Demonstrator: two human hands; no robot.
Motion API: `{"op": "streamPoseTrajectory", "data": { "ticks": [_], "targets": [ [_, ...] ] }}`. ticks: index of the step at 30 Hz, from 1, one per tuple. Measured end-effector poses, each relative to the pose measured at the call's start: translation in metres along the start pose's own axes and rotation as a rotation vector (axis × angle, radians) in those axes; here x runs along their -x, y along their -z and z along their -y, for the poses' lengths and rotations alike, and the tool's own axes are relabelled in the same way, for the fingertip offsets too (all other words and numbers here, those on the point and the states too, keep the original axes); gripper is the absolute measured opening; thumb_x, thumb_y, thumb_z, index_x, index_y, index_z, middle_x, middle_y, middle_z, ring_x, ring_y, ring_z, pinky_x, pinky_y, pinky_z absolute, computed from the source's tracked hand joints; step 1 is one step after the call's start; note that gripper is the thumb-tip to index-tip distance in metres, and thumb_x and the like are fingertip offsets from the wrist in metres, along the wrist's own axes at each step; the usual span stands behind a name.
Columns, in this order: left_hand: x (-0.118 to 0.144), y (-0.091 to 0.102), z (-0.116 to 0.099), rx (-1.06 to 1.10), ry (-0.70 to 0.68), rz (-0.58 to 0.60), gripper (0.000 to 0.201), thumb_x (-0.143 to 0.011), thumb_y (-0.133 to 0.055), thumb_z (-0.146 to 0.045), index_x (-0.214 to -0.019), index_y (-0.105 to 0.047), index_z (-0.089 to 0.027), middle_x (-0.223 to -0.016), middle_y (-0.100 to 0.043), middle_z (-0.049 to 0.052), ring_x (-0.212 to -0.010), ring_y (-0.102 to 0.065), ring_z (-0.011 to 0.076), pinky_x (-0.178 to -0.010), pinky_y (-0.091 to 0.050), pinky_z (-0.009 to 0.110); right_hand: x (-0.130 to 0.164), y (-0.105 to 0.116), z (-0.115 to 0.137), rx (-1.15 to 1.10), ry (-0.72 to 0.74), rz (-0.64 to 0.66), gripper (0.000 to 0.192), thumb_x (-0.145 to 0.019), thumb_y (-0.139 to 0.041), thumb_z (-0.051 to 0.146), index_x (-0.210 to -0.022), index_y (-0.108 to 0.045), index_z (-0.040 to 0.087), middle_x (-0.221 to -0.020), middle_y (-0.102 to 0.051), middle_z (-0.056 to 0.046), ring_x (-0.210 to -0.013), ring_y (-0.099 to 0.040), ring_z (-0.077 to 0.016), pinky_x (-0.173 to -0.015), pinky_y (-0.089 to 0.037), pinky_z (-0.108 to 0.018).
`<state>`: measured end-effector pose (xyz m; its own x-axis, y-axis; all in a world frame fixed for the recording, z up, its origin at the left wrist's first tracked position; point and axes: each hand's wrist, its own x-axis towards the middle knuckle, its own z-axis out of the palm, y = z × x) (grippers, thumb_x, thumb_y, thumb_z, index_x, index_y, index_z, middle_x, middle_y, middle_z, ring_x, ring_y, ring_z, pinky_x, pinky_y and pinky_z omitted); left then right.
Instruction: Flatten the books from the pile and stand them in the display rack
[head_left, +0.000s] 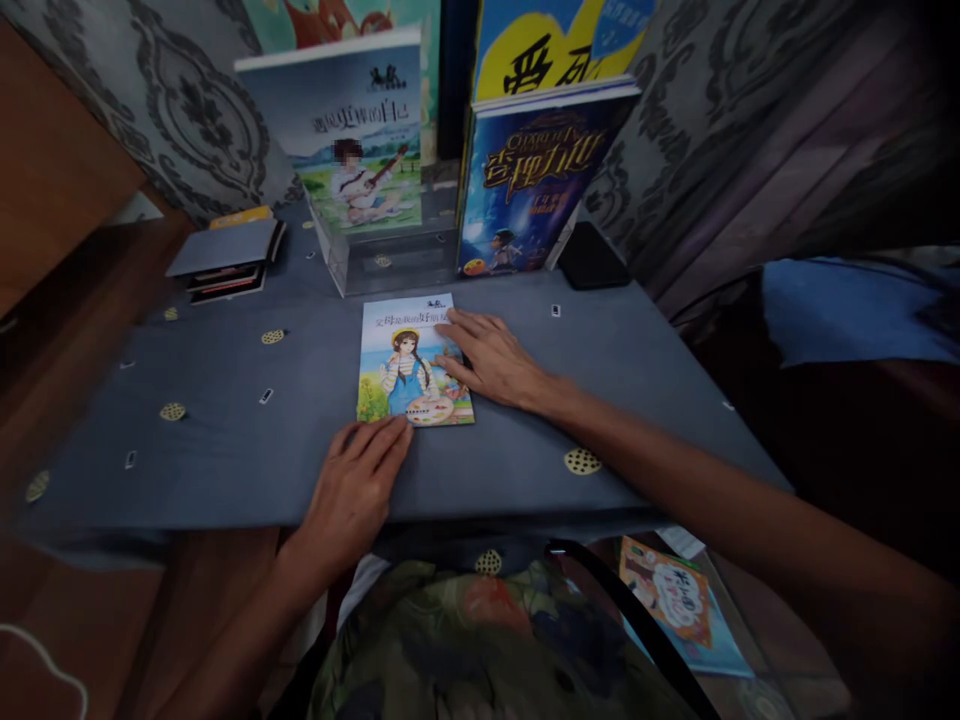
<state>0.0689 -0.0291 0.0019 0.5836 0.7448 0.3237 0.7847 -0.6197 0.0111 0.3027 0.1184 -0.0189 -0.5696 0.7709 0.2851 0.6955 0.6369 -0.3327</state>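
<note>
A: While both hands sit on the table [225, 440], where's the small book [409, 355] exactly?

B: Flat, cover up, centre of the blue-grey cloth, approx. midway between near edge and the stand at the far side. Cover art: girl in a hat, blue dress.

A: Left hand [352, 490]?

B: Palm down, fingers spread flat, nothing gripped. Fingertips touch the book's near-left corner; rest of hand lies on cloth, near side.

A: Right hand [495, 360]?

B: Also flat and open, palm down. Fingers lie across the book's right edge, pressing on cover; palm rests on cloth to the right. No grasp.

A: Other items?

B: Far centre: clear stand [382, 265] with a pale upright book [349, 140] leaning in it, guitar player on cover. Just right of it, a dark blue upright book [529, 180], tilted. Behind that, a yellow-and-blue book, only partly in view. Far left: stack of thin books [225, 260], flat. Far right: dark flat object [592, 258], type cannot be told. Near right, below table level: colourful book [679, 600], lying apart from the rest.
</note>
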Motion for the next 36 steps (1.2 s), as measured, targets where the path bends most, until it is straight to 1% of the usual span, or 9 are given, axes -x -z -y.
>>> {"op": "streamPoseTrajectory", "data": {
  "ticks": [5, 9, 14, 18, 23, 26, 31, 33, 36],
  "targets": [
    [0.019, 0.003, 0.011, -0.016, 0.099, -0.051, 0.054, -0.084, -0.042, 0.003, -0.132, -0.061, -0.012, -0.129, -0.068, 0.016, -0.115, -0.062, 0.0271, -0.097, -0.047, 0.045, -0.001, 0.002, 0.001, 0.012, -0.011, -0.01, 0.046, -0.099, -0.048, 0.043, -0.133, -0.059, 0.014, -0.149, -0.052, -0.02, -0.136, -0.048, -0.0392, -0.11, -0.037, -0.06],
    [0.022, 0.0, 0.01, -0.019, 0.112, -0.09, 0.05, -0.086, -0.041, 0.003, -0.129, -0.062, -0.01, -0.126, -0.069, 0.016, -0.114, -0.062, 0.0265, -0.094, -0.048, 0.042, 0.009, 0.004, 0.025, -0.084, 0.086, -0.003, 0.039, -0.102, -0.042, 0.031, -0.132, -0.062, 0.016, -0.142, -0.06, -0.017, -0.14, -0.047, -0.0334, -0.116, -0.033, -0.058],
    [0.021, -0.004, 0.005, -0.067, 0.148, -0.114, 0.046, -0.087, -0.04, 0.002, -0.123, -0.065, -0.01, -0.123, -0.071, 0.015, -0.109, -0.064, 0.0262, -0.091, -0.049, 0.041, 0.031, 0.005, 0.075, -0.333, 0.35, 0.219, 0.048, -0.105, -0.039, 0.039, -0.15, -0.045, 0.024, -0.147, -0.058, -0.009, -0.143, -0.045, -0.0219, -0.121, -0.033, -0.049],
    [0.02, -0.007, 0.003, -0.085, 0.164, -0.168, 0.044, -0.088, -0.039, 0.001, -0.118, -0.068, -0.01, -0.116, -0.073, 0.014, -0.104, -0.067, 0.0255, -0.088, -0.05, 0.039, 0.03, 0.006, 0.09, -0.336, 0.348, 0.285, 0.055, -0.104, -0.043, 0.044, -0.152, -0.041, 0.017, -0.154, -0.049, -0.013, -0.147, -0.041, -0.021, -0.126, -0.026, -0.044],
    [0.019, -0.009, 0.004, -0.088, 0.175, -0.201, 0.041, -0.09, -0.038, -0.001, -0.111, -0.071, -0.014, -0.112, -0.075, 0.011, -0.1, -0.068, 0.0238, -0.086, -0.049, 0.039, 0.004, 0.003, 0.086, -0.328, 0.398, 0.36, 0.056, -0.104, -0.042, 0.047, -0.152, -0.042, 0.017, -0.155, -0.047, -0.013, -0.148, -0.038, -0.0207, -0.127, -0.025, -0.044],
    [0.018, -0.01, 0.004, -0.082, 0.166, -0.231, 0.042, -0.09, -0.036, 0.002, -0.11, -0.07, -0.013, -0.113, -0.075, 0.012, -0.101, -0.068, 0.0226, -0.086, -0.049, 0.038, -0.017, -0.005, 0.078, -0.283, 0.405, 0.349, 0.056, -0.104, -0.042, 0.047, -0.15, -0.045, 0.014, -0.156, -0.046, -0.014, -0.149, -0.035, -0.0214, -0.127, -0.023, -0.044],
    [0.018, -0.01, 0.004, -0.07, 0.156, -0.234, 0.049, -0.089, -0.033, 0.005, -0.121, -0.065, -0.012, -0.117, -0.075, 0.01, -0.106, -0.068, 0.0203, -0.088, -0.05, 0.036, -0.056, -0.022, 0.049, -0.165, 0.371, 0.301, 0.056, -0.104, -0.043, 0.046, -0.152, -0.042, 0.017, -0.16, -0.039, -0.013, -0.15, -0.032, -0.0227, -0.126, -0.025, -0.047],
    [0.018, -0.009, 0.004, -0.068, 0.163, -0.227, 0.05, -0.088, -0.032, 0.004, -0.122, -0.066, -0.013, -0.118, -0.075, 0.01, -0.107, -0.068, 0.0201, -0.088, -0.05, 0.036, -0.07, -0.026, 0.036, -0.135, 0.366, 0.267, 0.053, -0.104, -0.043, 0.044, -0.151, -0.042, 0.02, -0.16, -0.038, -0.011, -0.151, -0.032, -0.0216, -0.125, -0.026, -0.047],
    [0.017, -0.009, 0.004, -0.079, 0.164, -0.23, 0.05, -0.089, -0.032, 0.003, -0.12, -0.067, -0.015, -0.118, -0.075, 0.01, -0.107, -0.069, 0.0198, -0.088, -0.05, 0.036, -0.083, -0.026, 0.019, -0.098, 0.331, 0.226, 0.053, -0.104, -0.042, 0.043, -0.15, -0.044, 0.018, -0.159, -0.04, -0.013, -0.15, -0.034, -0.0221, -0.125, -0.027, -0.047]
  ]
}}
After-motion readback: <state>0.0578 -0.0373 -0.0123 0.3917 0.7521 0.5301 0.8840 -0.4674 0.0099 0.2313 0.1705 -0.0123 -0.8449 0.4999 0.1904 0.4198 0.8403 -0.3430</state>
